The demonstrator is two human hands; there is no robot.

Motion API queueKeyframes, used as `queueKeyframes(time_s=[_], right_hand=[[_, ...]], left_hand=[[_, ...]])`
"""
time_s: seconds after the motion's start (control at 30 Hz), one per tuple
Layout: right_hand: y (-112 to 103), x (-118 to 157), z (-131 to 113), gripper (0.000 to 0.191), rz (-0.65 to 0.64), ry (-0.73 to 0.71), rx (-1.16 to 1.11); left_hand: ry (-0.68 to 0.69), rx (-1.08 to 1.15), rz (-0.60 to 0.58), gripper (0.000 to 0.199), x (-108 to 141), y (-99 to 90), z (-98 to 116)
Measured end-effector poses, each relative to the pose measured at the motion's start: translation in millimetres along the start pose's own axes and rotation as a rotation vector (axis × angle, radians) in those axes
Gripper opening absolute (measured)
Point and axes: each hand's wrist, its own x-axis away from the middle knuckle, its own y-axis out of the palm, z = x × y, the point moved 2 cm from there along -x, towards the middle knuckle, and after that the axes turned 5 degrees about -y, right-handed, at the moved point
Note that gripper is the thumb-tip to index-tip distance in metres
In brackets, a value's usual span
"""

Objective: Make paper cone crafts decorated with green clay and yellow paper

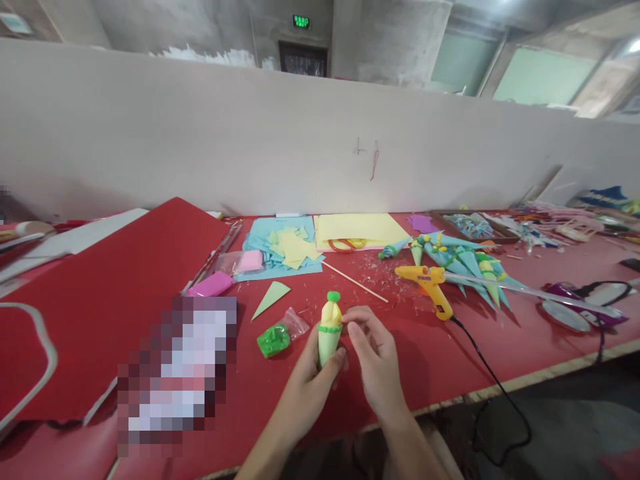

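We hold a pale green cone [328, 347] upright in the left hand [313, 373], above the near part of the red worktop [280, 427]. The left grip is closed around the cone's lower portion, thumb across the front. The cone carries a beaded green band at its rim, a yellow swirled top and a green ball at the peak. Our right hand [375, 353] is positioned at the right side of the yellow top, thumb and index finger bent close together; we cannot tell whether the right grip has hold of anything.

To the left of the cone lie an opened packet of green clay [273, 341] and, beyond it, a flat pale green paper piece [271, 299]. A thin wooden stick [355, 282] lies diagonally beyond the cone. To the right, we have a yellow glue gun [431, 287] with a long clear glue stick [530, 291] extending from its rear, near a pile of blue cones [465, 260].
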Motion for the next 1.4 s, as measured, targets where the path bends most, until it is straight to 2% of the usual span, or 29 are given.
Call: queueKeyframes(time_s=[0.07, 0.13, 0.23, 0.3, 0.37, 0.47, 0.57, 0.7, 0.73, 0.77, 0.83, 0.87, 0.9, 0.97, 1.03, 1.13, 1.23, 1.3, 1.4], right_hand=[[-2.3, 0.0, 2.8, 0.012, 0.020, 0.027, 0.025], [-4.4, 0.3, 6.6, 0.013, 0.039, 0.077, 0.042], [-5.9, 0.1, 12.2, 0.013, 0.056, 0.170, 0.038], [-5.5, -0.8, 14.5, 0.014, 0.055, 0.209, 0.039], [-4.7, -2.1, 15.5, 0.015, 0.053, 0.227, 0.052], [-3.7, -3.3, 16.0, 0.015, 0.041, 0.237, 0.082], [-4.0, -3.4, 16.2, 0.014, 0.029, 0.235, 0.102], [-6.8, -3.5, 16.4, 0.014, 0.024, 0.238, 0.140], [-7.6, -3.7, 16.3, 0.014, 0.027, 0.237, 0.150], [-8.2, -3.9, 16.3, 0.014, 0.031, 0.234, 0.157], [-8.8, -4.3, 16.7, 0.014, 0.034, 0.226, 0.159], [-8.7, -4.5, 17.1, 0.014, 0.033, 0.223, 0.153], [-8.4, -4.5, 17.6, 0.013, 0.030, 0.222, 0.145], [-7.6, -4.5, 18.6, 0.012, 0.021, 0.223, 0.131], [-7.1, -4.4, 18.9, 0.012, 0.021, 0.225, 0.125], [-7.1, -4.1, 18.1, 0.013, 0.025, 0.225, 0.133], [-6.7, -3.8, 17.5, 0.013, 0.018, 0.223, 0.149], [-6.0, -3.6, 17.8, 0.012, 0.012, 0.218, 0.144], [-4.1, -3.3, 18.1, 0.011, -0.003, 0.212, 0.108]], left_hand=[[0.006, -0.066, 0.037, 0.027, -1.3, -2.7, 0.0], [0.022, -0.235, 0.124, 0.027, -3.0, -8.4, -0.1], [0.015, -0.732, 0.266, 0.032, -6.5, -17.4, -1.3], [-0.020, -1.065, 0.296, 0.038, -9.7, -19.8, -2.6], [-0.054, -1.255, 0.300, 0.042, -12.3, -19.0, -3.6], [-0.074, -1.324, 0.313, 0.044, -12.3, -14.6, -3.6], [-0.035, -1.337, 0.321, 0.051, -5.4, -13.7, 1.1], [0.076, -1.345, 0.287, 0.045, 6.9, -30.6, 16.6], [0.132, -1.349, 0.360, 0.042, 8.7, -39.4, 21.3], [0.204, -1.361, 0.485, 0.040, 10.0, -49.6, 25.2], [0.296, -1.427, 0.807, 0.045, 10.9, -71.5, 26.9], [0.317, -1.459, 0.903, 0.048, 9.9, -81.0, 23.8], [0.295, -1.491, 0.946, 0.051, 8.0, -89.1, 18.6], [0.228, -1.538, 0.938, 0.054, 3.9, -99.0, 6.7], [0.228, -1.541, 0.905, 0.052, 2.1, -99.6, 0.1], [0.378, -1.476, 0.891, 0.049, 2.2, -89.1, 4.7], [0.523, -1.461, 0.792, 0.048, -1.8, -78.5, 10.2], [0.562, -1.489, 0.728, 0.051, -6.8, -76.7, 6.6], [0.540, -1.539, 0.684, 0.047, -13.3, -80.5, -5.2]])
